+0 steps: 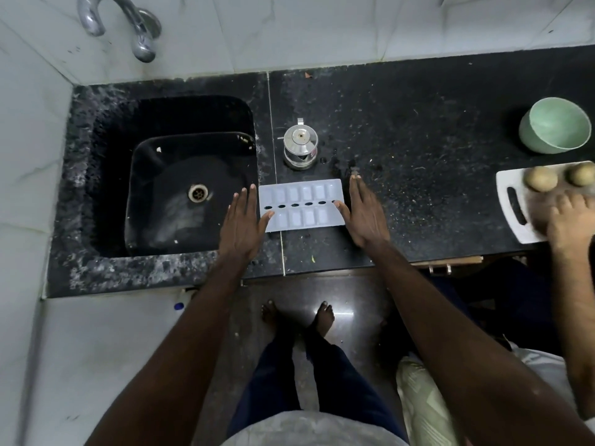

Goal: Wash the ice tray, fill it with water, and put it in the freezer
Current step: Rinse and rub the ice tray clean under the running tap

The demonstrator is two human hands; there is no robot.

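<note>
A white ice tray (301,204) with two rows of cells and a middle line of oval holes lies flat on the black counter (434,140), just right of the black sink (180,175). My left hand (243,225) lies at its left end with straight fingers, the thumb tip touching the tray's edge. At the tray's right end is my right hand (365,217), fingers straight, thumb resting on the tray. The chrome tap (128,24) curves out from the tiled wall above the sink.
A small steel lidded pot (300,143) stands right behind the tray. At the far right are a green bowl (555,125) and a white cutting board (512,204) with two round brown fruits (541,178), with another person's hand (566,217) on the board.
</note>
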